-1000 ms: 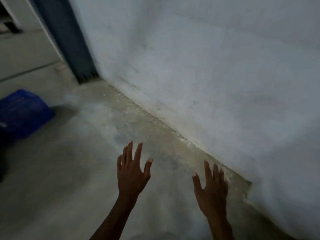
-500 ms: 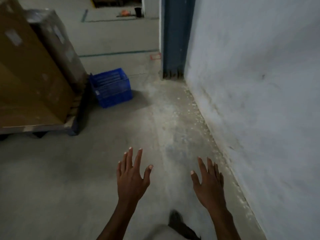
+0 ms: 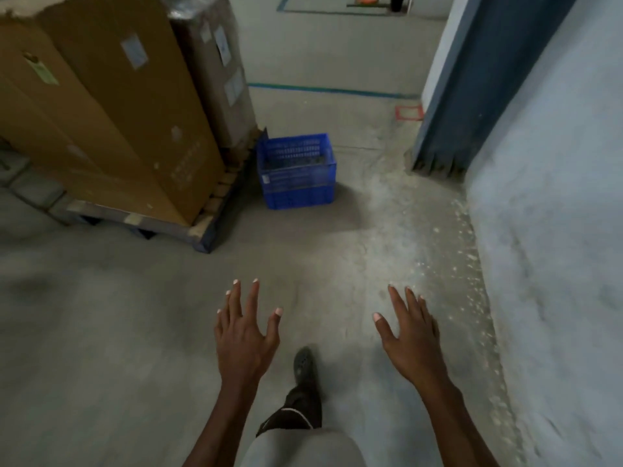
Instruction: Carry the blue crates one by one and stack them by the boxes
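Observation:
A blue slatted crate point(image 3: 296, 170) stands upright on the concrete floor, right beside the corner of a pallet point(image 3: 199, 227) that carries tall brown cardboard boxes point(image 3: 111, 106). My left hand point(image 3: 244, 335) and my right hand point(image 3: 406, 330) are held out in front of me, palms down, fingers spread, holding nothing. Both hands are well short of the crate, with bare floor between. My foot point(image 3: 305, 365) is stepping forward between the hands.
A pale plastered wall point(image 3: 553, 230) runs along the right, ending at a dark blue door frame point(image 3: 472, 96). Behind the brown boxes stands a wrapped grey box point(image 3: 215, 69). Blue and red tape lines point(image 3: 323, 90) mark the floor beyond the crate.
My view has swung left from the wall toward the crate and the boxes, and I have come closer to them. Both hands stay spread and hold nothing.

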A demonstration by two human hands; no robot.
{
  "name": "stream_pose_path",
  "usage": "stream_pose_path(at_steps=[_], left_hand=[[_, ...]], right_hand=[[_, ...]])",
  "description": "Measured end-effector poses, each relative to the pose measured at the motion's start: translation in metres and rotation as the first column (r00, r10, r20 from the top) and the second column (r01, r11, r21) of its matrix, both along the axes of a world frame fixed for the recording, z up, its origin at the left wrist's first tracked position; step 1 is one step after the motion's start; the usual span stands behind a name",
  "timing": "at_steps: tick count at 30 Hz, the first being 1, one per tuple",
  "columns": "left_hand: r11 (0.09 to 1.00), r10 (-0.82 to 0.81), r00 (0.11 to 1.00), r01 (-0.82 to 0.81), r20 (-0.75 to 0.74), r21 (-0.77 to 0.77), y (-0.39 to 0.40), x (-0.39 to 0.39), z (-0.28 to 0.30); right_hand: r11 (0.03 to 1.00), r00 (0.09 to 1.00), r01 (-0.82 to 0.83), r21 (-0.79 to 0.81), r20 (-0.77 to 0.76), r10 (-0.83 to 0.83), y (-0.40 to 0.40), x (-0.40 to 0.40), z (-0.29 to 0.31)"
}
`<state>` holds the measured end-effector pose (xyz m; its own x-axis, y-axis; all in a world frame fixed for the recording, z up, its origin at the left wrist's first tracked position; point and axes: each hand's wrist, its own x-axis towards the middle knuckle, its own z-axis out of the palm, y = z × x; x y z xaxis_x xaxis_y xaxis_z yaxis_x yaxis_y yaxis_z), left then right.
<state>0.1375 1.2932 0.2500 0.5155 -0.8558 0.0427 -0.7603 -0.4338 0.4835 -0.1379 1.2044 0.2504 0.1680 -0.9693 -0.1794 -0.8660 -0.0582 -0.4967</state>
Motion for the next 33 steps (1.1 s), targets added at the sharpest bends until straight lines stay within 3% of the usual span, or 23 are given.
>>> stream_pose_path(at_steps=[11, 16, 28, 33], left_hand=[[0.996, -0.085, 0.996, 0.086, 0.007, -0.029, -0.292, 0.109, 0.031], [0.996, -0.085, 0.996, 0.085, 0.001, -0.024, -0.417, 0.153, 0.015], [0.989, 0.125, 0.992, -0.126, 0.027, 0.074, -0.670, 0.273, -0.001], [0.988, 0.103, 0.995, -0.104, 0.010, 0.118, -0.760, 0.331, -0.012]], right_hand=[[0.999, 0.995, -0.007, 0.054, 0.095, 0.002, -0.271, 0.120, 0.019], [0.997, 0.992, -0.027, 0.072, 0.123, 0.018, -0.405, 0.162, 0.005], [0.961, 0.963, -0.265, 0.081, -0.031, 0.268, -0.726, 0.305, -0.006], [0.951, 0.956, -0.285, 0.124, -0.037, 0.291, -0.826, 0.370, -0.029]])
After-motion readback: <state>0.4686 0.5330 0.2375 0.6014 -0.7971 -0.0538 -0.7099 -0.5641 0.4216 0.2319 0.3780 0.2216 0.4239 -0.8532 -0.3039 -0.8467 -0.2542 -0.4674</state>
